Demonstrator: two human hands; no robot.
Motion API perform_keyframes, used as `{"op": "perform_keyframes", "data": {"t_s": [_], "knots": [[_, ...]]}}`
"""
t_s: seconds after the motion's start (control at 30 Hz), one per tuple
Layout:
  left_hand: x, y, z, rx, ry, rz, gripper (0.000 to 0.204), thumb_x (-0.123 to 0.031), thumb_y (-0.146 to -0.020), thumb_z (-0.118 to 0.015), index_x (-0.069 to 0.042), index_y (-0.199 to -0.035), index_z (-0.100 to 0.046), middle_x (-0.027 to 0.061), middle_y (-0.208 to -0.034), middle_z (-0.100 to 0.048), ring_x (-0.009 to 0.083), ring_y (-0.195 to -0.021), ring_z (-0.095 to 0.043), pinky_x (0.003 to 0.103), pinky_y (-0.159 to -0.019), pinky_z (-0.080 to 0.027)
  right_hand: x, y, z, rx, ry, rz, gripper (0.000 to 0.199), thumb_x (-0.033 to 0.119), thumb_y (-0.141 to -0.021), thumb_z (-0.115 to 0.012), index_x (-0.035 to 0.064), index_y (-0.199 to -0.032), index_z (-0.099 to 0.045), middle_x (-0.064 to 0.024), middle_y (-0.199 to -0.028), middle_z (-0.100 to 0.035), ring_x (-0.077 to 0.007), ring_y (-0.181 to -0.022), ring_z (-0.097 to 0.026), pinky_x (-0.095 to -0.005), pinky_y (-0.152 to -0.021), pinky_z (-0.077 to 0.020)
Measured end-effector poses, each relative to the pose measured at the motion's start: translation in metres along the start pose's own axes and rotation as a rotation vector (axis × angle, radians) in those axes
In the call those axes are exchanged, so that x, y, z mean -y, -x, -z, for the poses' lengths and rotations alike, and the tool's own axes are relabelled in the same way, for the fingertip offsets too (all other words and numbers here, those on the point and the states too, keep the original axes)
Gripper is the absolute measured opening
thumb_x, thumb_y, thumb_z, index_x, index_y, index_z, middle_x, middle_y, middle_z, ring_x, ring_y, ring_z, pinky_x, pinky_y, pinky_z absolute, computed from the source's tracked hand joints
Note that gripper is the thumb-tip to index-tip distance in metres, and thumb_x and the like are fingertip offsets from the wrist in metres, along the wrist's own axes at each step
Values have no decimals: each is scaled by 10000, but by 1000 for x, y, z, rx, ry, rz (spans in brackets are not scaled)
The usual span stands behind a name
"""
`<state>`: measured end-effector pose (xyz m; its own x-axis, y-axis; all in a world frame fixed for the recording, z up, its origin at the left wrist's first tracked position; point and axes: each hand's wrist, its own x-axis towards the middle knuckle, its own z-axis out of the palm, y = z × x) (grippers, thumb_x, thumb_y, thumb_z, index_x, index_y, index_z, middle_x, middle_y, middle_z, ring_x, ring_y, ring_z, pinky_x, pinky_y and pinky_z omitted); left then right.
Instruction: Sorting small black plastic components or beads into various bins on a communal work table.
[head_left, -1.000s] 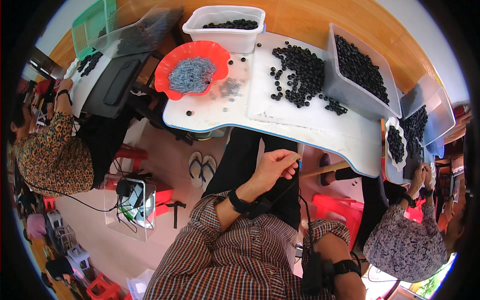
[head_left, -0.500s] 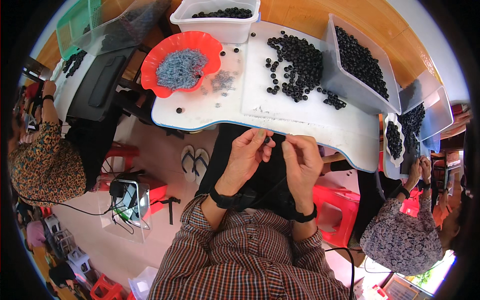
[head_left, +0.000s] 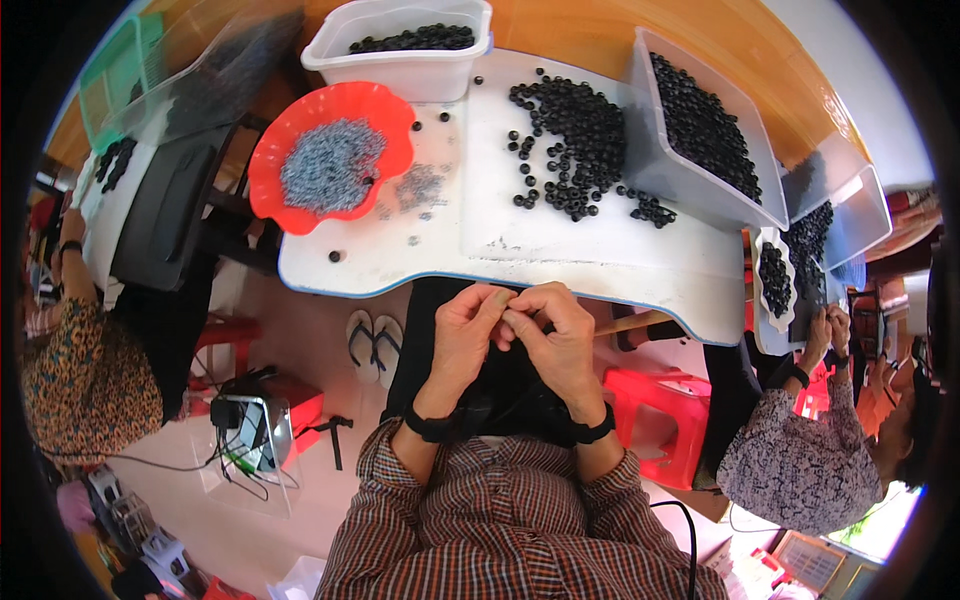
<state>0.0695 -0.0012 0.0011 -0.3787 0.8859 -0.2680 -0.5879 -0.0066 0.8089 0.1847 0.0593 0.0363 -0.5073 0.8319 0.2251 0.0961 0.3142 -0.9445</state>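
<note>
At the white desk (head_left: 590,260) edge, both hands (head_left: 515,325) pinch something tiny, unidentifiable; steadying fingertips together likely helps.

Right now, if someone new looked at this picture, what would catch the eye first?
Probably the red bowl of small grey pieces on the left of the white table, and the pile of black beads spread at its middle. Next come the left hand and right hand, pressed together just below the table's near edge; anything pinched between them is too small to see.

red stool (head_left: 655,392), flip-flops (head_left: 372,341) — floor
</note>
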Motion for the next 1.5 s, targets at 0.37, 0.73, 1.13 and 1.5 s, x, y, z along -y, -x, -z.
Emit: {"op": "perform_keyframes", "data": {"t_s": [0.37, 0.73, 1.13, 1.5], "knots": [[-1, -7, 10, -83, -83, 10, 203, -182, -961, -620, 17, -944, -661, 32, -664, -620, 74, -491, -555, 192, -410, -453, -4, -13, -5, 131, 96, 22, 176, -65, -846, -651, -1, -908, -500, -95, -840, -539, -141, -590, -640, -257, -475, -508], [1, -11, 13, -7, -91, 61, 245, -241, -972, -609, -7, -935, -672, 22, -681, -620, 55, -500, -539, 175, -416, -421, -12, -15, 10, 224, 101, -24, 215, -7, -840, -683, 21, -907, -481, -88, -793, -575, -153, -615, -622, -280, -566, -512], [2, -13, 17, 28, 225, 117, 231, -224, -981, -590, -4, -1008, -652, 52, -796, -657, 72, -570, -561, 191, -474, -445, -26, -34, 10, 16, 63, -15, 160, -4, -835, -687, 9, -933, -562, -61, -811, -616, -121, -666, -609, -256, -572, -490], [7, -14, 16, 32, 212, 130, 231, -203, -986, -580, 16, -1029, -642, 71, -831, -672, 88, -595, -580, 213, -504, -464, -46, -85, -2, -182, 392, 222, 109, -51, -816, -646, 12, -889, -597, -101, -825, -569, -213, -643, -593, -315, -552, -478]]}}
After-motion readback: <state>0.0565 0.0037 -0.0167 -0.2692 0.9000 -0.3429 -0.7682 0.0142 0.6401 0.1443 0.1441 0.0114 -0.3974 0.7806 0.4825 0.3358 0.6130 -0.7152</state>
